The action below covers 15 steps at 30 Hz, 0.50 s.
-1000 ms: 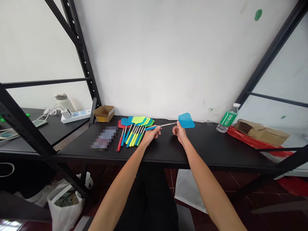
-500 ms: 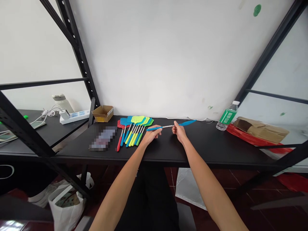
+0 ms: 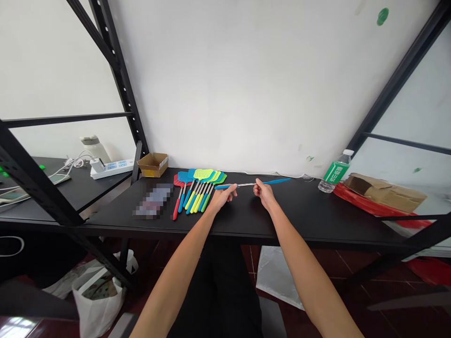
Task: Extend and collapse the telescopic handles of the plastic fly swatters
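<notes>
A blue fly swatter (image 3: 246, 184) with a metal shaft is held crosswise above the desk, its flat head edge-on and pointing right. My left hand (image 3: 222, 198) is closed on the blue handle. Closed too, my right hand (image 3: 263, 191) grips the shaft close to the swatter's head. Just left of my left hand lies a row of several fly swatters (image 3: 197, 190) in red, blue, yellow-green and green, partly overlapping, their heads toward the wall and handles toward me.
A small open cardboard box (image 3: 153, 165) stands at the back left, behind a blurred-out flat item (image 3: 154, 201). On the right are a water bottle (image 3: 336, 172) and a brown paper package (image 3: 387, 193) on red plastic. Black metal posts (image 3: 121, 80) frame the desk. A power strip (image 3: 112, 169) lies further left.
The swatter's head has turned slightly, now looking thinner. Both hands stay at nearly the same spots on it, and the camera view has shifted a little.
</notes>
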Tool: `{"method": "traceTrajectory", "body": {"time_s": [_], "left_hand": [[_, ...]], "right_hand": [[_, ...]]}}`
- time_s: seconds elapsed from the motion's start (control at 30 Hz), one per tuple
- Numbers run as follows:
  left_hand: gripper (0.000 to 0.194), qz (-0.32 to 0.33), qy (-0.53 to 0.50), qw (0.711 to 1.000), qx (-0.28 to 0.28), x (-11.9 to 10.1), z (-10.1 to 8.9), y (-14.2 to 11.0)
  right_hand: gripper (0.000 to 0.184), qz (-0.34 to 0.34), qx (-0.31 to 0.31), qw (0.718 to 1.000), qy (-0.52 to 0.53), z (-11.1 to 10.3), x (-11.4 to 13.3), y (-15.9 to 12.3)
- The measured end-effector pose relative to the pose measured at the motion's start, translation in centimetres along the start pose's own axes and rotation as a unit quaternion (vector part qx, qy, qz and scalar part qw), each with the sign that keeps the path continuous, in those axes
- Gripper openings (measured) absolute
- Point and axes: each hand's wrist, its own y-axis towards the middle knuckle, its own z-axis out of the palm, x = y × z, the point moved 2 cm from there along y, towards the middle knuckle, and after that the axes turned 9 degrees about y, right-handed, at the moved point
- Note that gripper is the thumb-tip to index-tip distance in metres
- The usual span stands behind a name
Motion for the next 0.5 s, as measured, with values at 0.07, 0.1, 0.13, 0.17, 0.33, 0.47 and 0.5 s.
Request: {"method": "traceTrajectory", "body": {"time_s": [0.07,0.1,0.13,0.17,0.33,0.47,0.5], "left_hand": [[0.044,-0.003,-0.007,1.000,-0.004,0.07,-0.02,0.00],[0.044,-0.005,-0.011,1.000,-0.006,0.08,-0.03,-0.01],[0.045,-0.007,-0.014,1.000,-0.008,0.08,-0.04,-0.02],[0.045,-0.009,-0.017,1.000,-0.009,0.07,-0.04,-0.03],[0.044,-0.013,-0.027,0.999,-0.011,0.03,0.02,0.00],[0.045,-0.018,-0.034,0.999,-0.014,0.11,0.06,0.08],[0.045,-0.019,-0.036,0.999,-0.014,0.14,0.06,0.10]], "right_hand": [[0.050,-0.001,-0.003,1.000,0.001,0.01,0.01,-0.01],[0.050,-0.001,-0.004,1.000,0.002,0.02,0.01,-0.01],[0.050,-0.001,-0.005,1.000,0.004,0.01,0.00,0.01],[0.050,0.000,-0.006,1.000,0.005,-0.01,-0.02,0.03],[0.048,0.003,-0.007,1.000,0.004,-0.22,-0.20,0.29],[0.047,0.001,-0.005,1.000,0.008,-0.36,-0.29,0.34],[0.046,0.002,-0.005,1.000,0.008,-0.36,-0.29,0.31]]}}
